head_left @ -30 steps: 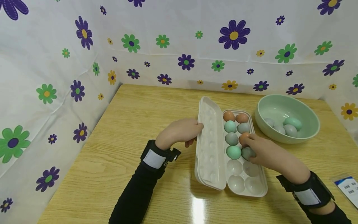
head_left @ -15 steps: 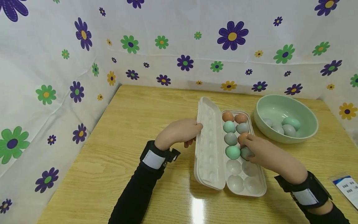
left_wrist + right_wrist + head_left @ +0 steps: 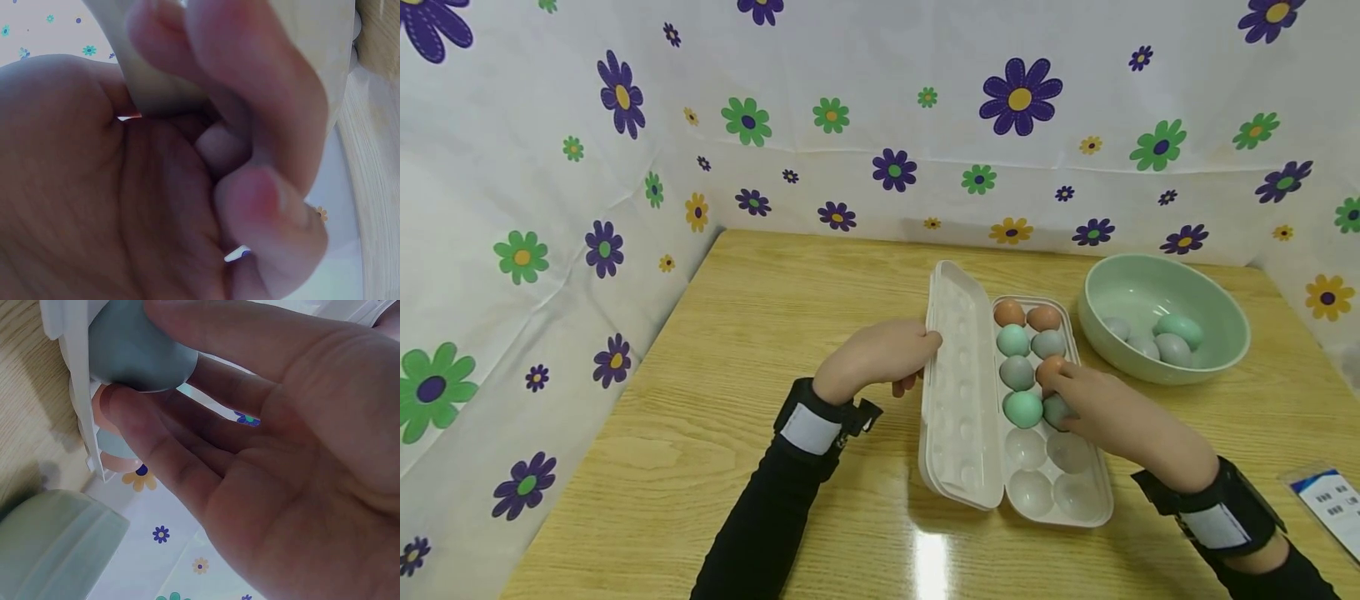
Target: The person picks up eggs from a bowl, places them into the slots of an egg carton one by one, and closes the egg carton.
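A white egg carton (image 3: 1060, 515) lies open on the table, its lid (image 3: 958, 392) standing up on the left. My left hand (image 3: 880, 357) pinches the lid's outer edge between thumb and curled fingers. Over the carton's right column, my right hand (image 3: 1120, 417) holds a grey-green egg (image 3: 140, 353) between thumb and fingers, low in its cup. Its fingertips also reach the brown egg (image 3: 1049, 369) just behind. Further back sit two brown eggs, a mint egg (image 3: 1013, 340) and a grey egg (image 3: 1048, 343). Another mint egg (image 3: 1022, 409) and a grey one (image 3: 1017, 372) fill the left column.
The front cups of the carton hold no eggs. A pale green bowl (image 3: 1150, 287) with several grey and mint eggs stands at the back right, close to the carton. A card in a clear sleeve (image 3: 1330, 504) lies at the right edge. Flowered cloth (image 3: 850, 75) hangs behind the table.
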Motion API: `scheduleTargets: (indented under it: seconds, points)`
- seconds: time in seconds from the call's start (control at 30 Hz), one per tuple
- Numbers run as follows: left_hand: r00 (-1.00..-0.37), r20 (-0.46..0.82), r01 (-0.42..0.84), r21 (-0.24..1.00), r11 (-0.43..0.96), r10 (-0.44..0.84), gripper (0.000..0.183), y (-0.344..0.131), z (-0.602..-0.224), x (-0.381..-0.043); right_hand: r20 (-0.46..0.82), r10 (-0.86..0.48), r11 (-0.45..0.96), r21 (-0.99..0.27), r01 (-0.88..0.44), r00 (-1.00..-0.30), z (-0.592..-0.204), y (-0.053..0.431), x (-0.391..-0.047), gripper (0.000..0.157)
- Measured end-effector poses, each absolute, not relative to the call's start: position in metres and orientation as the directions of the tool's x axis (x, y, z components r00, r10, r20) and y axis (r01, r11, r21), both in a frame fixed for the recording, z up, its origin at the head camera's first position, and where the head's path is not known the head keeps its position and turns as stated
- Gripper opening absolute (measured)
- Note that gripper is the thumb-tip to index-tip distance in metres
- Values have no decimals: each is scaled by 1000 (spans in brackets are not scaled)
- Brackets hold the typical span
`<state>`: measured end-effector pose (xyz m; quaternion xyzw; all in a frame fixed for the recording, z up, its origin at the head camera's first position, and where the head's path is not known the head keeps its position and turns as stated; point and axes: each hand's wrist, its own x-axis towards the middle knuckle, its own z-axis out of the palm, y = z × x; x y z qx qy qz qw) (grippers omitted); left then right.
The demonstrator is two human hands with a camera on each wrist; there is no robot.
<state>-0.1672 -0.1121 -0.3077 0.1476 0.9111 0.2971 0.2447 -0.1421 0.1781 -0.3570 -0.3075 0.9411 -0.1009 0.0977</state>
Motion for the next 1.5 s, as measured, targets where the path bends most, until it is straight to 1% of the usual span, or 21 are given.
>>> scheduleTargets:
  seconds: [0.33, 0.7, 0.9, 1.07, 1.27, 1.37, 1.5]
  points:
    - [-834, -360, 132, 605, 785, 418, 43, -111, -307, -166, -141, -583, 803, -250, -541, -800, -355, 178, -141, 33]
    - [-835, -358, 133, 606, 784, 418, 42, -110, -305, -167, -124, -617, 771, -289, -567, -777, -355, 182, -147, 34]
    - [-837, -361, 130, 598, 791, 411, 42, -110, -306, -168, -177, -595, 790, -308, -530, -784, -348, 186, -150, 33]
    - [-835, -364, 122, 608, 785, 412, 41, -112, -305, -167, -222, -571, 807, -330, -490, -790, -336, 190, -158, 29]
    - [-836, -354, 135, 608, 782, 419, 41, -113, -305, -168, -219, -575, 806, -318, -499, -788, -330, 192, -171, 21]
    - [-835, -357, 136, 604, 785, 419, 40, -113, -305, -168, -211, -573, 809, -302, -505, -792, -330, 195, -177, 22]
    - [-834, -365, 129, 601, 789, 414, 40, -112, -305, -168, -187, -573, 810, -280, -516, -798, -331, 199, -184, 26]
